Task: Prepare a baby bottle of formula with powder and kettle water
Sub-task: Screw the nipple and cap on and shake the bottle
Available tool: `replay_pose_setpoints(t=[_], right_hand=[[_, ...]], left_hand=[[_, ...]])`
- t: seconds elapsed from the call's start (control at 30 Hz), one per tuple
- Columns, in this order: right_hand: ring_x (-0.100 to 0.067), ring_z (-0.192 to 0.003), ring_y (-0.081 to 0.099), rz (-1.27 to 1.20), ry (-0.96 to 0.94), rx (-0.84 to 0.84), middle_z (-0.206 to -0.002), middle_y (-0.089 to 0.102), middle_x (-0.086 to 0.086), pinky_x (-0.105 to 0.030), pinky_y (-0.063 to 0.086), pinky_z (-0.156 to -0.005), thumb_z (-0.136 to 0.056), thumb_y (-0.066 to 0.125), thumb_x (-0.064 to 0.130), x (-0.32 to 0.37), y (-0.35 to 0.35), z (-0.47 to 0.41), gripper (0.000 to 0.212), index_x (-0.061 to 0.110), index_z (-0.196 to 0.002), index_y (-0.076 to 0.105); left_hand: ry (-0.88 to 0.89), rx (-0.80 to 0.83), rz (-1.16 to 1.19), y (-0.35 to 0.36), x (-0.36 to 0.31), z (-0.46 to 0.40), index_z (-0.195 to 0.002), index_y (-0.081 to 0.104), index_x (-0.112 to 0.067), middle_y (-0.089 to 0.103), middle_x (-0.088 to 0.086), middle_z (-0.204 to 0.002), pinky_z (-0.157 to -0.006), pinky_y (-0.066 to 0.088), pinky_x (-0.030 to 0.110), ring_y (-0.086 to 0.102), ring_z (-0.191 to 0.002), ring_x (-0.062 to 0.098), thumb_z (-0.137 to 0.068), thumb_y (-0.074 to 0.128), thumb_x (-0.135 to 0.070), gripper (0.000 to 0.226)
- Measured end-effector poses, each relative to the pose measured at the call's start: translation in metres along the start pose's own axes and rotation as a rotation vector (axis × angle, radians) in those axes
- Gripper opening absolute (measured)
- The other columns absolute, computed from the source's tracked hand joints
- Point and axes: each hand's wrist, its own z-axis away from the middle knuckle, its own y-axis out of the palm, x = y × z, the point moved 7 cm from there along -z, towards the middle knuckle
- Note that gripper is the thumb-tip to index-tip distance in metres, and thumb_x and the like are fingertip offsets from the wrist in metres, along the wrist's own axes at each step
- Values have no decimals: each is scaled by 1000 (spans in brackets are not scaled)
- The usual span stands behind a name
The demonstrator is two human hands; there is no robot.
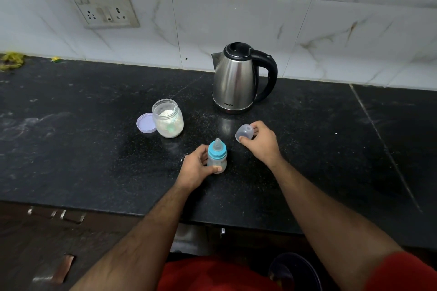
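A small baby bottle (217, 155) with a blue collar and clear teat stands upright on the black counter (94, 149). My left hand (196, 168) grips its body from the left. My right hand (260, 140) holds the bottle's clear dome cap (244, 132) just above the counter, to the right of the bottle. A steel electric kettle (238, 78) with a black handle stands behind, lid closed. An open glass jar of white powder (168, 117) with a green scoop inside sits to the left, its lilac lid (146, 122) lying beside it.
The tiled wall (212, 26) runs along the back of the counter, with a socket plate (101, 4) at upper left. Yellow scraps (11, 60) lie at the far left corner. Cabinet handles (56, 214) show below the counter's front edge.
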Motion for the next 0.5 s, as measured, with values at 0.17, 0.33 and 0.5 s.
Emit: replay_pose_setpoints(t=[0.17,0.33,0.5], right_hand=[[8,-83,62,-226,-84,-38,-92,66,16,-3,44,-66,-74,83,20,20,-12,41,36,26,-101,60],[4,-87,65,-351,-261,-104,-94,68,17,-9,48,-69,-72,82,25,58,-26,70,49,33,-112,55],[-2,-91,64,-200,-399,1,-98,68,16,-13,47,-69,-72,76,32,90,-15,79,44,34,-110,54]], left_hand=[[13,-8,18,1,5,0,-110,61,-31,72,-5,-117,-106,49,37,67,-112,9,-68,86,1,58],[6,-2,26,0,9,-2,-111,62,-32,73,-4,-118,-106,49,41,67,-112,9,-66,88,-3,59],[2,-4,27,-1,11,-2,-109,64,-32,74,-3,-114,-104,51,44,69,-109,12,-66,88,-5,56]])
